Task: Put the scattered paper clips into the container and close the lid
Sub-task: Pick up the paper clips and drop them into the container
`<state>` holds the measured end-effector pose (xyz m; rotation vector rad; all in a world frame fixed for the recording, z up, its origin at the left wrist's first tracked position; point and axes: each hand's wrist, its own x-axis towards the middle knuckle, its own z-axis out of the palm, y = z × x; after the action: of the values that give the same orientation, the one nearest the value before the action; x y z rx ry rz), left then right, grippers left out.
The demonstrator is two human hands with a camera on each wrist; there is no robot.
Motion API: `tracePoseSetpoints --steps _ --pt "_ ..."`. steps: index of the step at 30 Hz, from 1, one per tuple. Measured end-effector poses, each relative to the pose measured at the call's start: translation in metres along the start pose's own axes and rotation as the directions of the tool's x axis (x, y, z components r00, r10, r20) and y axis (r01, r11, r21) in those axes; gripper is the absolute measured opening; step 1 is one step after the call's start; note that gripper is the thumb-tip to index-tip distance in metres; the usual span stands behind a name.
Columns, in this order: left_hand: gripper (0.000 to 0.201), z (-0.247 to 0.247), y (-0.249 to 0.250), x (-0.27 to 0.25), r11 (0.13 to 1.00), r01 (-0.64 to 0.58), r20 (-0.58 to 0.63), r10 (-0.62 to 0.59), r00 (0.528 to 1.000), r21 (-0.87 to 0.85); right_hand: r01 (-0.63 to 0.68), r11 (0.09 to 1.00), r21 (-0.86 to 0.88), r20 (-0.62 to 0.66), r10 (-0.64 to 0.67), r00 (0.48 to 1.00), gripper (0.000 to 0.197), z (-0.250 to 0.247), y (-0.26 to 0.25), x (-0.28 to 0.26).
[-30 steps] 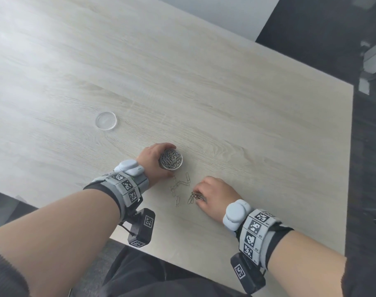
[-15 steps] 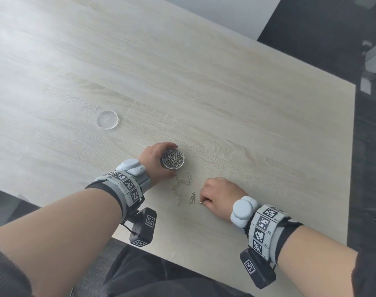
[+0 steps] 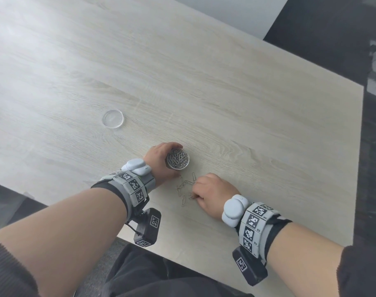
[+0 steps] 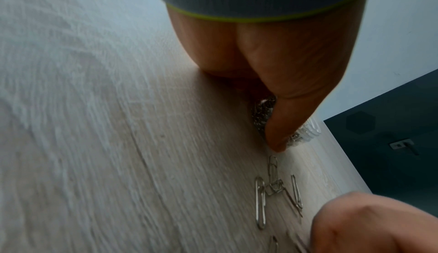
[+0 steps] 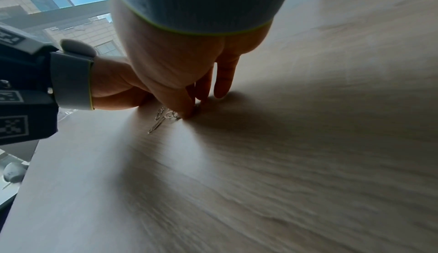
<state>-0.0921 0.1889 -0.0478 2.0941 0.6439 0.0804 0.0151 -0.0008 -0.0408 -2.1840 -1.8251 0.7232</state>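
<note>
Right now your left hand (image 3: 159, 161) wraps the round clear container (image 3: 178, 159), which stands upright, mouth up, heaped with paper clips. Loose paper clips (image 3: 183, 188) lie flat on the table (image 3: 247, 116) just in front of it, their long axes pointing every which way. Your right hand (image 3: 210, 192) pinches at them, fingertips (image 5: 188, 113) down. Well to the left, the lid (image 3: 113, 119) lies flat.

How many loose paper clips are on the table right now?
About 7 paper clips: five tangled together beside the container that the left hand holds, two by the right hand fingertips. More may be hidden under that hand.
</note>
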Motion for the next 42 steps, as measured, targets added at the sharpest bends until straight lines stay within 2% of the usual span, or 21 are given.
tracePoseSetpoints --steps 3,6,8,11,13,16,23,28,37,42 --pt "0.079 0.001 -0.002 0.000 1.000 -0.002 0.002 0.002 1.000 0.005 -0.128 0.989 0.078 -0.038 0.131 0.991 0.006 0.000 -0.003 0.005" --pt "0.073 0.000 -0.001 0.001 1.000 0.002 -0.004 -0.002 1.000 0.006 -0.201 0.974 0.108 -0.049 0.207 0.977 0.004 -0.006 -0.003 0.008" --pt "0.072 -0.001 0.000 0.001 1.000 0.004 -0.006 -0.004 1.000 -0.005 -0.252 0.962 0.102 -0.033 0.256 0.966 0.016 -0.008 -0.001 0.009" --pt "0.073 -0.002 0.000 0.000 1.000 0.010 0.000 -0.010 1.000 0.005 -0.327 0.940 0.093 -0.020 0.330 0.944 0.043 -0.012 0.001 0.009" --pt "0.073 -0.002 -0.001 0.001 1.000 0.010 0.003 -0.010 1.000 0.009 -0.361 0.929 0.080 0.005 0.362 0.932 0.052 -0.013 -0.001 0.011" --pt "0.078 -0.002 -0.004 0.002 1.000 -0.001 0.022 0.001 1.000 0.013 -0.345 0.937 0.055 0.046 0.342 0.938 0.046 -0.015 -0.007 0.018" --pt "0.080 -0.001 -0.008 0.005 1.000 -0.017 0.025 0.016 1.000 0.020 -0.216 0.976 0.016 0.089 0.214 0.973 0.023 -0.017 -0.009 0.028" --pt "0.080 -0.002 -0.009 0.005 0.999 -0.030 0.024 0.029 0.999 0.014 -0.212 0.977 -0.038 0.120 0.215 0.969 0.017 -0.019 -0.009 0.029" --pt "0.081 -0.005 -0.010 0.006 0.999 -0.039 0.030 0.039 0.999 0.016 -0.345 0.935 -0.080 0.150 0.354 0.923 0.012 -0.027 -0.007 0.033" --pt "0.079 -0.006 -0.011 0.008 0.999 -0.028 0.036 0.027 0.999 0.022 -0.459 0.888 0.016 0.123 0.454 0.882 0.013 -0.036 0.000 0.034"
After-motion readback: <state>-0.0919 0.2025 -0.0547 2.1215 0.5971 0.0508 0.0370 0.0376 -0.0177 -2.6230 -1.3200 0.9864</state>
